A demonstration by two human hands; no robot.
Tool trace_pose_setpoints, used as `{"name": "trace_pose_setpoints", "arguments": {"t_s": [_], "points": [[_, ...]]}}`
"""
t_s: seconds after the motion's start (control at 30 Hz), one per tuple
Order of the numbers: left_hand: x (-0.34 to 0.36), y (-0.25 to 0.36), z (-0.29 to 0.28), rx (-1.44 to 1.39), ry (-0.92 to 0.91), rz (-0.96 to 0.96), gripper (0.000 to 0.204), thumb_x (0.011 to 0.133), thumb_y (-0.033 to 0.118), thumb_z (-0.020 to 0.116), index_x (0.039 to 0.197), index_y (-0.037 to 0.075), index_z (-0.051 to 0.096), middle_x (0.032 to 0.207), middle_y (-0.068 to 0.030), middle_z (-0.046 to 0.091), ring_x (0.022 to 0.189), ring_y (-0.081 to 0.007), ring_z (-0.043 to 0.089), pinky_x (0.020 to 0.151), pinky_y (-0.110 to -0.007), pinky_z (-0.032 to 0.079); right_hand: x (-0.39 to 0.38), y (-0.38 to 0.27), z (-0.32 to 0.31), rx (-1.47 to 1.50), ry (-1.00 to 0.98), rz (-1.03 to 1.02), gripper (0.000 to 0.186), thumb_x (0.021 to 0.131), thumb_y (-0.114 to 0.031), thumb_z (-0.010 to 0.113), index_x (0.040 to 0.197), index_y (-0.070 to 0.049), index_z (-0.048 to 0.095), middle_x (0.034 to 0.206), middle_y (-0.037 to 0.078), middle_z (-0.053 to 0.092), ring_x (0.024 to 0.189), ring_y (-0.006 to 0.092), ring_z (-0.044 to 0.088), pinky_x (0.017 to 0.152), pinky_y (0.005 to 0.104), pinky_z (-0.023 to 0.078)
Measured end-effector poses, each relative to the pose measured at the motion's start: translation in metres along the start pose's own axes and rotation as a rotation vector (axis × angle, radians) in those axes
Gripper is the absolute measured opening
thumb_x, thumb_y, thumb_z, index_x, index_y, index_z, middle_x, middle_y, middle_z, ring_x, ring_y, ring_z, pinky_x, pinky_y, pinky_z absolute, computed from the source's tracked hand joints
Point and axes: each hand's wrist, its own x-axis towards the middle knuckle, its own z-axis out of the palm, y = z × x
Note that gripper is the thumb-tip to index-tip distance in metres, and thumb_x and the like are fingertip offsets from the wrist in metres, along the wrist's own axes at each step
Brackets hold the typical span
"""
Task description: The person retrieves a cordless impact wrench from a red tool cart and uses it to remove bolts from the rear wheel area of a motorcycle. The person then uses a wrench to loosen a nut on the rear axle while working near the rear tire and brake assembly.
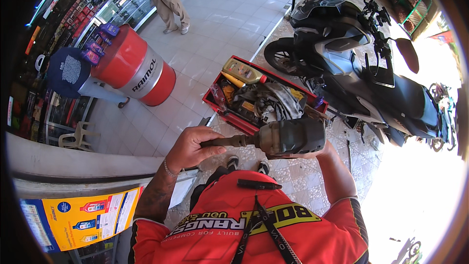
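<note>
A dark, worn impact wrench (292, 137) lies level in front of my chest, its nose toward the left. Out of the nose runs a long dark socket extension (238, 141). My left hand (196, 147) is closed round the extension's far left end, thumb along its near side. At the tool's right end, my right hand (320, 151) holds the wrench from below; the body hides most of its fingers. Just beyond the tool sits a red open toolbox (213, 103) holding a grey rag (273, 101), a gold oil bottle (243, 72) and other items.
A dark motorcycle (337, 63) stands beyond the toolbox to the right. On the left are a red and silver drum (141, 68) with purple bottles on top, a person in a dark cap (68, 72), and a plastic chair (78, 137). Another person (168, 5) stands farther back.
</note>
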Motion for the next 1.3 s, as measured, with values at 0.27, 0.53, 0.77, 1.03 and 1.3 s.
{"name": "trace_pose_setpoints", "arguments": {"t_s": [0.27, 0.53, 0.77, 1.03, 1.3], "points": [[-0.001, 0.001, 0.004, 0.09, 0.063, 0.093, 0.027, 0.083, 0.017, 0.084, 0.102, 0.001, 0.075, 0.071, -0.008, 0.064, 0.063, -0.0207, 0.06, 0.06, -0.032, 0.045, 0.001, 0.004, 0.008, 0.224, -0.005, 0.265, 0.049, 0.079, -0.029, 0.087, 0.119, -0.007, 0.072, 0.123, 0.013, 0.071, 0.113, 0.0301, 0.068, 0.101, 0.0407, 0.051], [0.001, -0.002, 0.014, 0.256, -0.023, 0.004, 0.028, 0.079, 0.011, 0.081, 0.106, 0.01, 0.076, 0.08, -0.01, 0.067, 0.07, -0.0306, 0.064, 0.063, -0.038, 0.049, -0.004, 0.012, 0.012, 0.063, -0.036, 0.087, 0.044, 0.079, -0.026, 0.087, 0.116, -0.006, 0.072, 0.115, 0.012, 0.073, 0.107, 0.0319, 0.069, 0.096, 0.0423, 0.052], [0.007, -0.012, 0.015, 0.365, 0.023, 0.041, 0.031, 0.076, 0.009, 0.08, 0.106, 0.013, 0.076, 0.077, -0.0076, 0.062, 0.07, -0.0307, 0.062, 0.064, -0.039, 0.05, -0.006, 0.011, 0.031, -0.036, 0.041, 0.088, 0.04, 0.078, -0.023, 0.083, 0.11, -0.004, 0.071, 0.112, 0.013, 0.071, 0.107, 0.0359, 0.067, 0.093, 0.0466, 0.053], [0.045, -0.02, -0.006, 0.33, 0.663, 0.188, 0.08, 0.082, 0.028, 0.086, 0.149, 0.009, 0.047, 0.144, -0.0158, 0.051, 0.129, -0.0271, 0.054, 0.099, -0.04, 0.048, 0.03, 0.002, 0.09, -0.517, 0.399, -0.011, 0.057, 0.072, -0.019, 0.079, 0.125, -0.005, 0.064, 0.122, 0.017, 0.065, 0.118, 0.0387, 0.061, 0.102, 0.0471, 0.049], [0.026, -0.064, 0.04, -0.843, 0.177, -0.118, 0.069, 0.102, 0.047, 0.056, 0.155, 0.007, 0.038, 0.151, -0.0131, 0.048, 0.141, -0.024, 0.045, 0.116, -0.042, 0.038, 0.084, -0.015, 0.117, 0.128, 0.538, 0.424, 0.107, 0.078, 0.001, 0.07, 0.16, 0.005, 0.001, 0.13, 0.031, 0.043, 0.12, 0.0475, 0.049, 0.107, 0.0488, 0.042]]}}
